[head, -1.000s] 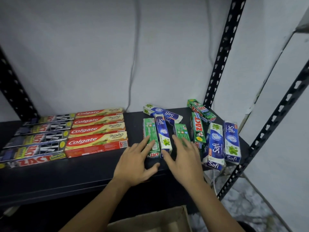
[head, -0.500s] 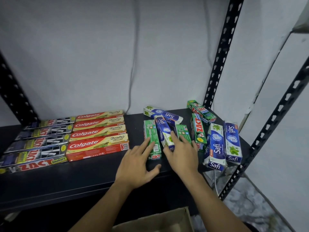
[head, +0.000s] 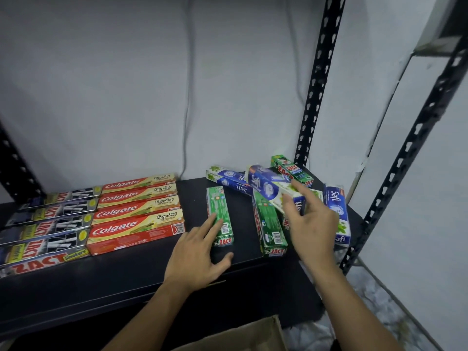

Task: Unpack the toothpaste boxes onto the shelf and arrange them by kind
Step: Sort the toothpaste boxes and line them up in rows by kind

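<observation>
Shelf [head: 126, 279], black, sorting in progress; I log it as follows. Left end: Zact Smokers boxes [head: 45, 231] in a row, long axes along the front edge. Just beside them, toward the middle: Colgate boxes [head: 139, 211], same lie, squared up. Middle: green Zact box [head: 219, 214], long axis front to back, near end close to the front edge; my left hand [head: 200, 252] rests on it with fingers straight and released, thumb spread off its near end. Right of that, apart: second green Zact box [head: 269, 224], roughly parallel. My right hand [head: 314, 224] grasps the lifted Safi box [head: 266, 187] by its near end. The box is raised off the shelf and blurred; it lies up and to the left of the hand, long axis slanting from back-left to front-right. Other Safi stock: back Safi box [head: 228, 179] lying askew toward the back edge, and right-edge Safi box [head: 338, 211] front to back, just beside the right hand. One more Zact box [head: 291, 171] sits at the back right corner. Judgement: the right hand is nearer the right-edge Safi, so the held box needs turning front to back to join it. Cardboard box [head: 240, 333] below the front edge.
</observation>
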